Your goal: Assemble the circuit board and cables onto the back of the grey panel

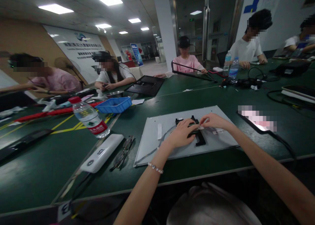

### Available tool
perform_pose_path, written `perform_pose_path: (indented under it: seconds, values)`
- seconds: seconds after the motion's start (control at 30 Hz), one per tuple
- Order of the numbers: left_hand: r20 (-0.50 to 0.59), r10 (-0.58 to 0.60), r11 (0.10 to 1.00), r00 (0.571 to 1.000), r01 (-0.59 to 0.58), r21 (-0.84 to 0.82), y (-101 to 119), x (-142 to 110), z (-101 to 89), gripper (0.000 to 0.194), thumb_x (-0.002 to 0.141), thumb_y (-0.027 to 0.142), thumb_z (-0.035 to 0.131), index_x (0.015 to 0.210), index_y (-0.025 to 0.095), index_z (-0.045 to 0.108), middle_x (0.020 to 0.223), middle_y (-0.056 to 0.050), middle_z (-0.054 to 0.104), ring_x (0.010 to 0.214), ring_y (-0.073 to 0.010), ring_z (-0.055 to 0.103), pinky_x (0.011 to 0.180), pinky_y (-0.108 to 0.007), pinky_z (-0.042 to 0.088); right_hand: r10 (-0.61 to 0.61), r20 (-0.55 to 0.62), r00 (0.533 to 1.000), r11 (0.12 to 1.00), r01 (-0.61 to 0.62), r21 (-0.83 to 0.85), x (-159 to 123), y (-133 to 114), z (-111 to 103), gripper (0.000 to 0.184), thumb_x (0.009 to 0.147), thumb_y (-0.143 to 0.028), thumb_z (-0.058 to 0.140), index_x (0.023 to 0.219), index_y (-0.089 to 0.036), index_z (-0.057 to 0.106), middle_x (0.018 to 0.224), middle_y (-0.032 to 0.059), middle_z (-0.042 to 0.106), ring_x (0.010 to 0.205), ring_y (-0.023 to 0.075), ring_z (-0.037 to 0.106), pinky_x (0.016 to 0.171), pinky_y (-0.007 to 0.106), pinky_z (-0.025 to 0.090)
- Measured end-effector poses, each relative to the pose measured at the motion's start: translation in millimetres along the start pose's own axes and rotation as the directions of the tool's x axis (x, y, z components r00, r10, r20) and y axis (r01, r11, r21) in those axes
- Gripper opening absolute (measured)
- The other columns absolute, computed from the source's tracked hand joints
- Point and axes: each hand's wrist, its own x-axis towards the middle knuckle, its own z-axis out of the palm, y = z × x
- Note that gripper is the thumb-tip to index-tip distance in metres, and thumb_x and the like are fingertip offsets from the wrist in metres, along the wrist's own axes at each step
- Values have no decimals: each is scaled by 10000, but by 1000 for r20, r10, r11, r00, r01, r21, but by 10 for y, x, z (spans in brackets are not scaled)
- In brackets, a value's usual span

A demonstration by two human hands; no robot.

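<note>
A flat grey panel [149,129] lies on the table in front of me, with a black plastic bracket [201,140] on its middle. My left hand [182,133] rests over the bracket's left side, fingers stretched out and thumb apart. Just to its right, my right hand [213,120] has thumb and fingers pinched together at the bracket's right edge. A small whitish piece shows at those fingertips, too small to name. From under my left hand a thin grey cable [161,142] runs down to the panel's near left corner. My fingers hide part of the bracket.
Left of the panel are folded glasses [123,153], a white power bank [102,153], a water bottle [90,120] and a blue tray [114,105]. A phone [257,121] with a cable lies right. Several people sit around the green table [251,156].
</note>
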Motion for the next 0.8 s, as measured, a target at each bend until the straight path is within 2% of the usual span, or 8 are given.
perform_pose_path:
  seconds: [0.17,0.33,0.4,0.5,0.6,0.7,0.8]
  values:
    - [-69,-92,996,993,91,-11,-135,-15,-175,418,868,236,501,1284,223,468,1280,-93,475,1226,-241,414,1043,-422,345,-7,1,1000,999,7,-31,1,9,-21,201,703,-254,599,844,-162,711,864,56,710,805,184,632,772,283,468]
    - [-97,-260,964,961,264,36,-494,-177,-413,317,879,220,442,1169,178,565,1143,-87,549,1029,-212,552,934,-357,435,21,-13,1000,1000,-21,-17,-12,-2,-22,213,730,-282,583,850,-161,710,881,61,711,777,186,636,726,286,472]
    - [-122,-354,930,927,363,56,-666,-325,-465,287,867,218,441,1098,183,608,1090,-76,571,935,-196,588,883,-336,457,22,-25,999,999,-23,-26,-25,-29,-23,222,753,-287,562,854,-156,710,872,66,710,762,186,637,720,290,473]
    - [-160,-467,878,869,477,30,-902,-575,-450,271,832,218,472,1046,183,635,1058,-70,589,809,-173,605,807,-314,481,-2,-61,998,999,-1,-45,-36,-62,-17,230,774,-278,541,865,-151,710,888,73,711,796,195,636,747,299,471]
    - [-170,-516,855,839,518,-38,-1082,-755,-348,360,794,232,515,1136,155,598,1117,-90,585,730,-149,599,777,-306,488,-51,-95,994,999,49,-20,-28,-59,0,236,784,-270,528,874,-146,707,894,75,712,824,200,636,769,300,466]
    - [-179,-560,828,809,544,-133,-1180,-822,-248,404,758,251,549,1143,137,597,1080,-91,626,687,-146,590,730,-292,492,-81,-103,991,997,81,-1,-15,-37,20,232,783,-267,526,868,-142,703,870,72,712,816,199,640,763,295,466]
    - [-187,-585,810,789,559,-179,-1194,-817,-215,331,725,224,550,1032,155,654,945,-60,668,716,-158,598,717,-274,480,-96,-99,990,995,96,-5,-5,-22,34,225,783,-267,526,856,-144,699,856,64,709,807,195,640,752,289,464]
